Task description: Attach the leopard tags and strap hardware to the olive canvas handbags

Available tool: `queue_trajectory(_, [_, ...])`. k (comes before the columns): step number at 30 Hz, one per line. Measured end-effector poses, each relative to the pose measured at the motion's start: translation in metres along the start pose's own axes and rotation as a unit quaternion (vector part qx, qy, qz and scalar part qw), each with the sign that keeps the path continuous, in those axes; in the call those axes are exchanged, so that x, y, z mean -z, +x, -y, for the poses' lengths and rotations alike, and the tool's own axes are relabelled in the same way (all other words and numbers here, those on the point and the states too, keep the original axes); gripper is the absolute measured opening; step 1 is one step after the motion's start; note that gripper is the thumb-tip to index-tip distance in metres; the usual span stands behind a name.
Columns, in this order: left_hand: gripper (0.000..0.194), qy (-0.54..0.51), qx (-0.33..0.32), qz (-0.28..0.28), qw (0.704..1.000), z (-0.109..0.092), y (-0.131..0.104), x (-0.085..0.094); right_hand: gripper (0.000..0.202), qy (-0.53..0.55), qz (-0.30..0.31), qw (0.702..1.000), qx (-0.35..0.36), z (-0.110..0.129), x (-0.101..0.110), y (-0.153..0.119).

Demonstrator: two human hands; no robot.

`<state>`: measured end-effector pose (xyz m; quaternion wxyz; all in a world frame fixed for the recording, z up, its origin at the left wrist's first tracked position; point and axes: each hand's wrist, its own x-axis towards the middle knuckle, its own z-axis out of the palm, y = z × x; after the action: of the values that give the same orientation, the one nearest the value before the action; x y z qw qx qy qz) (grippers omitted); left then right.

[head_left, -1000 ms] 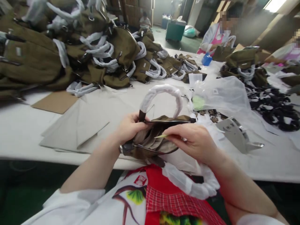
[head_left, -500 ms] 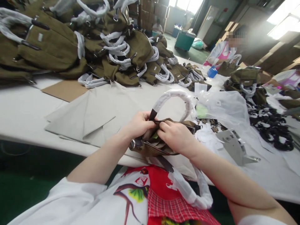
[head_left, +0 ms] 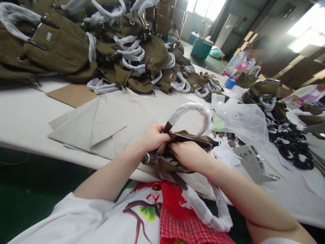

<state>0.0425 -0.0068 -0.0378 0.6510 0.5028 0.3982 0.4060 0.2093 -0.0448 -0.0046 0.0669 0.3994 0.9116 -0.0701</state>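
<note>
Both hands worked the olive canvas handbag (head_left: 175,159) at six o'clock: left hand (head_left: 152,137) gripped its rim, right hand (head_left: 186,154) was tucked inside, its grip hidden.

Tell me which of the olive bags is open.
The olive bag at the near table edge, held by the left hand with the right hand inside its unzipped mouth. The piled bags behind lie untouched.
</note>
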Motion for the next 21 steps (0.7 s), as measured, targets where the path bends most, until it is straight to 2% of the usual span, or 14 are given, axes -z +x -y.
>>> queue_trajectory(3, [0.015,-0.020,0.005,-0.010,1.000,0.000,0.000,0.000,0.021,0.104,-0.083,0.987,-0.088,-0.002,0.001,-0.007])
queue_trajectory(5, [0.016,-0.030,0.018,-0.015,0.999,-0.001,-0.001,-0.003,0.018,0.152,-0.107,0.971,-0.148,-0.007,-0.003,-0.009])
queue_trajectory(8, [0.018,-0.040,0.034,-0.005,0.999,-0.003,-0.003,-0.012,0.020,0.226,-0.090,0.954,-0.177,-0.017,-0.017,-0.005])
queue_trajectory(11, [0.018,-0.047,0.033,0.010,0.998,-0.003,-0.006,-0.018,0.024,0.352,-0.039,0.911,-0.210,-0.024,-0.032,0.000])
queue_trajectory(13, [0.018,-0.038,0.034,0.006,0.999,-0.003,-0.007,-0.019,0.025,0.392,-0.016,0.891,-0.228,-0.025,-0.036,0.002])
queue_trajectory(15, [0.019,-0.022,0.033,-0.007,0.999,-0.003,-0.007,-0.017,0.024,0.353,-0.030,0.910,-0.217,-0.023,-0.034,0.001])
queue_trajectory(18, [0.020,-0.001,0.022,-0.028,0.999,-0.004,-0.006,-0.012,0.023,0.183,-0.071,0.960,-0.199,-0.016,-0.022,-0.004])
queue_trajectory(21, [0.021,0.012,0.004,-0.037,0.999,-0.006,-0.004,-0.007,0.025,0.060,-0.074,0.977,-0.191,-0.013,-0.013,-0.008])
